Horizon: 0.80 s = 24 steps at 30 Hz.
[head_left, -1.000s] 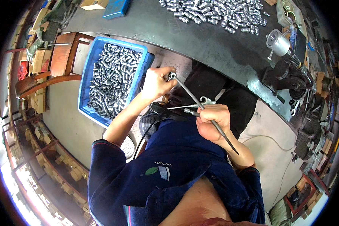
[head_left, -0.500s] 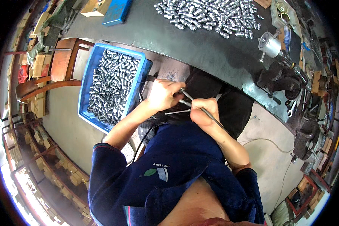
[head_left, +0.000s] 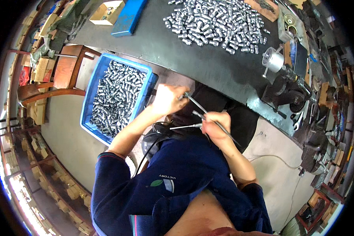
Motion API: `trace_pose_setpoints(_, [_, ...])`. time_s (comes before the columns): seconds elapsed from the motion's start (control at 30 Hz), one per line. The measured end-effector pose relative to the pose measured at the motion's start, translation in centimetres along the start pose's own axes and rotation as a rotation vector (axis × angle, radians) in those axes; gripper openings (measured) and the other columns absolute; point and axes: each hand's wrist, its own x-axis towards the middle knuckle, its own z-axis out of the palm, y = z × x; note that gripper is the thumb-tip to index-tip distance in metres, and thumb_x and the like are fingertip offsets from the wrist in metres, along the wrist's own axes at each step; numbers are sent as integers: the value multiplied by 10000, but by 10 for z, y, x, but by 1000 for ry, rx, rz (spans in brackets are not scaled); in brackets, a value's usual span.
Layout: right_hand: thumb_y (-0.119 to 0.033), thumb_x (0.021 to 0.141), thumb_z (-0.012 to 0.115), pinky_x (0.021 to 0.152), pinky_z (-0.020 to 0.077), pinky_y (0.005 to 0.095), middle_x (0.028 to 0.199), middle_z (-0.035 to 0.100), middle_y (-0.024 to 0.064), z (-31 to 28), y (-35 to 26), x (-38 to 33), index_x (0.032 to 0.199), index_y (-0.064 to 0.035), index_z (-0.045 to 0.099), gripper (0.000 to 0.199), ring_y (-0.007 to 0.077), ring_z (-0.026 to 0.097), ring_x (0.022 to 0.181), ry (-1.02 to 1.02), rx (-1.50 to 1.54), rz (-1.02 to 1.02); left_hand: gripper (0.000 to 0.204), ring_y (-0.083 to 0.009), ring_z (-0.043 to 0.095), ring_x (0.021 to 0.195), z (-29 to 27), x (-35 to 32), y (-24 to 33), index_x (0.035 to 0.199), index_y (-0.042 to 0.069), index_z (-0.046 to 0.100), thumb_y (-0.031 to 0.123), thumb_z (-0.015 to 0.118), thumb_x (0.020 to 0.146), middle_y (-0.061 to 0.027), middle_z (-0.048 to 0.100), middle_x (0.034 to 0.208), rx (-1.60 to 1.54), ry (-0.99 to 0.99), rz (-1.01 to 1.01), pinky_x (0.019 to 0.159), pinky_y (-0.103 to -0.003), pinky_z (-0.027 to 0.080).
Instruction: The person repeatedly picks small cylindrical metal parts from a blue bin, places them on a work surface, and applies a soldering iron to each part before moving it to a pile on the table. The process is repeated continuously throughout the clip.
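Over my lap, my left hand (head_left: 170,100) is closed with its fingers pinched around a small metal fitting, mostly hidden by the fingers. My right hand (head_left: 217,124) grips a long thin metal rod (head_left: 196,103), which slants from the left fingertips down past the right wrist. The rod's upper tip meets the fitting. A short metal end sticks out beside the right fingers, and a thinner bright rod (head_left: 185,127) points left below them; whether these join the long rod I cannot tell. Left of my hands stands a blue crate (head_left: 86,103) full of similar metal fittings (head_left: 118,92).
A dark workbench (head_left: 153,49) runs across the far side, carrying a large pile of shiny fittings (head_left: 216,23). A blue box (head_left: 126,19) and a wooden tray (head_left: 102,19) lie at its left. A clamped metal device (head_left: 273,59) stands right. A wooden chair (head_left: 65,70) is behind the crate.
The view has shifted slightly, so the bench and pile sit lower. The right hand has dropped a little and drawn away from the left; more of the rod between them shows.
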Motion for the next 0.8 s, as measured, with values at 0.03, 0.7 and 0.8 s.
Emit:
trace_pose_setpoints(0.03, [-60,675,536,428,296,253,475,376,40,-6,-10,-6,506,-36,331,267,106,387,438,25,-23,11,229,-267,589,522,-3,3,-10,821,68,637,112,674,599,-110,591,607,85,-29,-65,502,-345,462])
trace_pose_setpoints(0.7, [-24,727,541,388,357,244,493,430,60,-4,-14,-43,489,-57,309,334,119,436,429,154,70,89,328,-120,604,579,-108,32,-97,1111,-57,554,102,589,826,-98,648,701,-351,284,-597,591,-226,474])
trace_pose_setpoints(0.8, [-140,757,607,377,354,247,491,433,68,2,-8,-42,491,-64,316,401,118,412,419,119,193,66,304,-138,636,561,-121,-54,-133,1027,-30,618,100,596,753,-124,656,661,-269,456,-808,560,-253,486])
